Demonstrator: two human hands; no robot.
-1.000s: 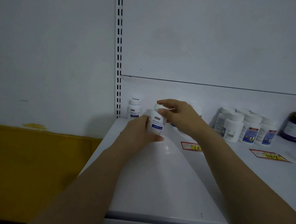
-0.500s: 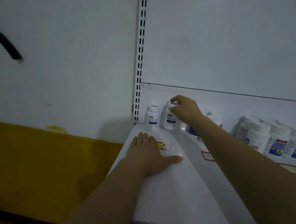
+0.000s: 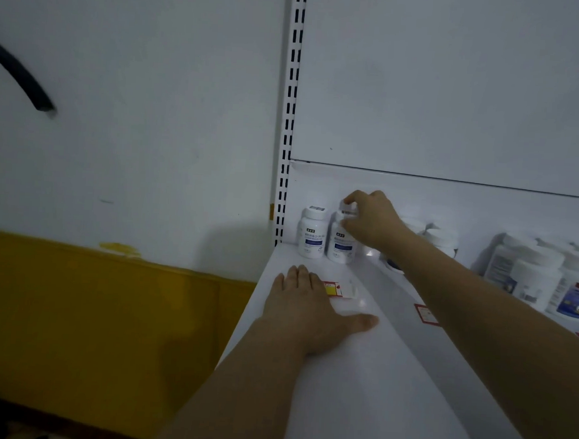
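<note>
Two white pill bottles with blue labels stand side by side at the back left corner of the white shelf (image 3: 356, 376). My right hand (image 3: 372, 221) holds the cap of the right bottle (image 3: 341, 244), fingers curled around its top. The left bottle (image 3: 311, 232) stands free beside it. My left hand (image 3: 309, 308) lies flat on the shelf in front of them, fingers straight, partly covering a yellow and red price tag (image 3: 339, 290).
More white bottles (image 3: 535, 278) stand along the back wall to the right, some hidden behind my right arm. Red price tags (image 3: 426, 314) lie on the shelf. A slotted upright (image 3: 289, 117) marks the shelf's left end, with a white and yellow wall beyond.
The bottle went from both hands to the back of the shelf beside the other one. My left hand let go and now lies flat on the shelf.
</note>
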